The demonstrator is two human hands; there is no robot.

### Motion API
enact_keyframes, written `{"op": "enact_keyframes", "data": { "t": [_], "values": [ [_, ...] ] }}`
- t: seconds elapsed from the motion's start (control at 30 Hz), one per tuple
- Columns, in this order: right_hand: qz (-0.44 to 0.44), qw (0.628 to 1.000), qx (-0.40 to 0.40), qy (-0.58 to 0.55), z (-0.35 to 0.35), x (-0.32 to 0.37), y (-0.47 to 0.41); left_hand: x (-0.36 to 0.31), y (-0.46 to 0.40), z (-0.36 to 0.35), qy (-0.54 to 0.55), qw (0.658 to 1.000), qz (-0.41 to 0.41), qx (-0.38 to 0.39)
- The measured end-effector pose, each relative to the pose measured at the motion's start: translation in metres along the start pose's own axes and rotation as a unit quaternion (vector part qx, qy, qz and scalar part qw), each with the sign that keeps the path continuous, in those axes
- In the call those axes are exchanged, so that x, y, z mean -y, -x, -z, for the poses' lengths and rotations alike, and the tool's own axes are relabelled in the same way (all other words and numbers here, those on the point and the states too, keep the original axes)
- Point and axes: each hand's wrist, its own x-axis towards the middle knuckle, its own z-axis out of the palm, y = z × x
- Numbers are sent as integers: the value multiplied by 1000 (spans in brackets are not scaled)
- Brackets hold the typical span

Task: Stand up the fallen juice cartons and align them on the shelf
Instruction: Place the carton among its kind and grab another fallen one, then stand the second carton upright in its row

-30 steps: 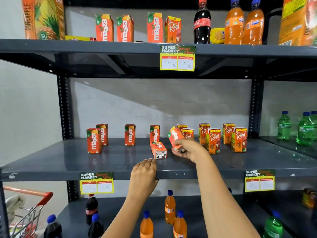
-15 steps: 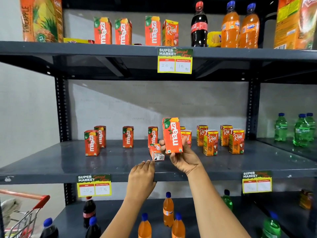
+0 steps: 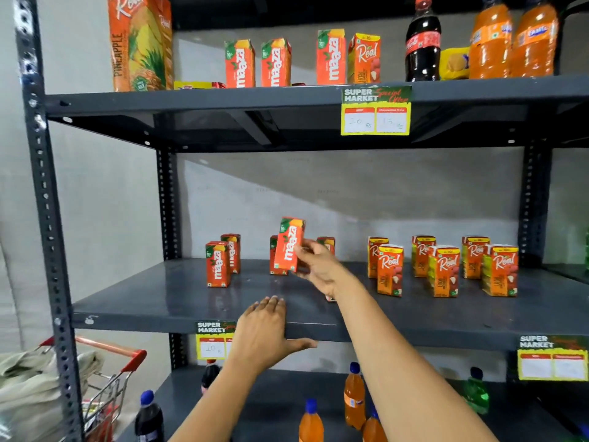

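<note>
My right hand [image 3: 318,266] grips an orange Maaza carton [image 3: 289,244], nearly upright and tilted slightly right, just above the middle shelf [image 3: 159,301]. It hangs in front of another standing Maaza carton [image 3: 274,260]. Two more Maaza cartons [image 3: 218,264] stand at the left. A further Maaza carton [image 3: 326,243] peeks out behind my right hand. Several Real cartons [image 3: 390,269] stand upright at the right. My left hand [image 3: 264,336] rests flat on the shelf's front edge, fingers apart, holding nothing. My right forearm hides the carton that lay on its side.
The top shelf [image 3: 287,97] carries Maaza and Real cartons, a large pineapple carton [image 3: 140,43] and soda bottles. Price tags [image 3: 376,111] hang on shelf edges. Soda bottles [image 3: 353,393] stand on the bottom shelf. A shopping cart [image 3: 105,378] stands at lower left.
My right hand lifted the Maaza carton off the shelf, turned it upright and carried it left toward the standing Maaza cartons. My left hand stayed on the shelf edge. The view shifted left.
</note>
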Motion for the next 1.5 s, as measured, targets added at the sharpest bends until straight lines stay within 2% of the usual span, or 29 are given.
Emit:
{"op": "enact_keyframes", "data": {
  "t": [0.33,0.43,0.5,0.57,0.63,0.67,0.73,0.77,0.87,1.0,1.07,1.13,1.2,1.23,1.33,1.4,1.5],
  "values": [
    [-56,987,-53,140,-32,-47,-31,1,-1,-4,-24,1000,6,11],
    [-32,967,-47,249,-27,-38,-27,1,-2,-4,-23,1000,2,3],
    [12,918,-62,392,-17,-19,-22,0,-3,-4,-15,1000,2,-8],
    [7,834,-114,540,3,8,-20,-5,-5,-1,-11,1000,-10,-6],
    [-92,770,-124,619,26,29,-15,-18,-10,2,-4,999,-31,6],
    [-154,758,-107,624,36,34,-11,-27,-13,2,1,999,-41,11],
    [-241,768,-65,590,50,36,-3,-40,-20,1,11,999,-49,16],
    [-260,787,-59,557,52,35,0,-43,-21,-1,14,999,-48,19],
    [-273,836,-76,469,53,27,-3,-46,-21,-6,15,999,-43,30],
    [-289,839,-68,456,42,15,-9,-46,-20,-4,7,998,-44,36],
    [-257,863,-84,428,39,11,-3,-46,-20,-5,6,998,-42,36],
    [-187,919,-113,328,45,8,3,-46,-20,-6,5,999,-41,32],
    [-126,975,-110,145,54,7,9,-46,-19,-6,1,999,-42,27],
    [-105,989,-92,46,58,7,13,-47,-20,-6,0,999,-43,28],
    [-66,977,-19,-200,67,9,24,-47,-20,-5,-3,999,-42,31],
    [-44,962,35,-266,71,12,32,-47,-19,-4,-6,999,-41,28],
    [-25,939,153,-308,73,16,41,-47,-19,-4,-6,999,-38,31]
  ]
}}
